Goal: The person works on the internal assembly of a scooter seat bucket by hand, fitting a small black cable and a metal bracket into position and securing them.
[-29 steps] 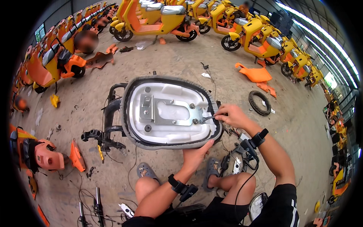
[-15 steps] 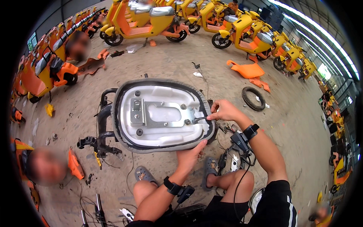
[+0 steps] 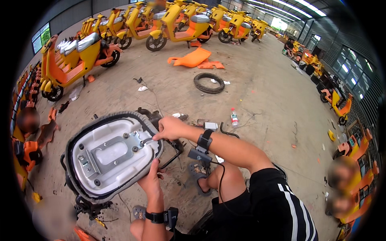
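Observation:
An upturned scooter seat (image 3: 120, 167), white underneath with a grey padded rim, rests over a dark frame at the left. A silver metal bracket (image 3: 97, 149) is fixed to its underside with several bolts and rubber feet. My left hand (image 3: 151, 179) grips the seat's near right edge, thumb on the rim and fingers partly hidden. My right hand (image 3: 172, 128) is closed at the seat's right end, pinching a short dark rod (image 3: 147, 140). The rod's inner end meets the bracket's narrow end; I cannot tell what kind of tool it is.
Beyond the seat lie a black tyre (image 3: 208, 83), an orange body panel (image 3: 192, 58) and a plastic bottle (image 3: 235, 117). A grey box-shaped part (image 3: 210, 125) and a bent black bar (image 3: 228, 131) lie past my right forearm. Yellow scooters (image 3: 183, 28) stand in rows behind.
The view has turned right, so the seat and both hands appear farther left and rotated. My left hand still holds the seat edge; my right hand still pinches the rod.

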Demonstrator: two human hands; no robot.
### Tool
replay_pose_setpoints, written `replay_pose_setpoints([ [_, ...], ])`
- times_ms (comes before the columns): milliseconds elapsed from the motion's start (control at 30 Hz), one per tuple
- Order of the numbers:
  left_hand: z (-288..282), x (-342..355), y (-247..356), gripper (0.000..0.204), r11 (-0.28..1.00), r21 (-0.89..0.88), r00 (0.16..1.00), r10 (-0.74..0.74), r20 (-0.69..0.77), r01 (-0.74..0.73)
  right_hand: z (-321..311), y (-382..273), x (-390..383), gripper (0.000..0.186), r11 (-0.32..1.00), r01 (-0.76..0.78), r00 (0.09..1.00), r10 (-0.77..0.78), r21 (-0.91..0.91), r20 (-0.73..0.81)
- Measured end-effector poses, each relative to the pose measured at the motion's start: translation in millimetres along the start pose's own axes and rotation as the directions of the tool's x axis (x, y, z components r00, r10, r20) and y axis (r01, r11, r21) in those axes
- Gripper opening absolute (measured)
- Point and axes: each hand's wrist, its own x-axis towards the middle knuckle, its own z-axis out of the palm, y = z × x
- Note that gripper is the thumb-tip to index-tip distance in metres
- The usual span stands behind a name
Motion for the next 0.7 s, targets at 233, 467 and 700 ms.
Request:
replay_pose_setpoints([
  [233, 5, -4, 3, 0.040, 1.000, 0.000, 1.000, 0.007, -0.010, -0.007, 25, -15, -46, 0.028, 0.994, 0.049, 0.974, -0.026, 0.097, -0.226],
  [467, 1, -1, 0, 0.032, 1.000, 0.003, 0.999, 0.012, -0.042, -0.012, 61, -17, -67, 0.019, 0.928, 0.325, 0.728, -0.124, 0.180, -0.674],
  [700, 0, 1, -6, 0.031, 0.997, 0.039, 0.997, 0.065, -0.032, -0.063, 69, -7, -65, 0.020, 0.882, 0.409, 0.733, -0.165, 0.233, -0.660],
])
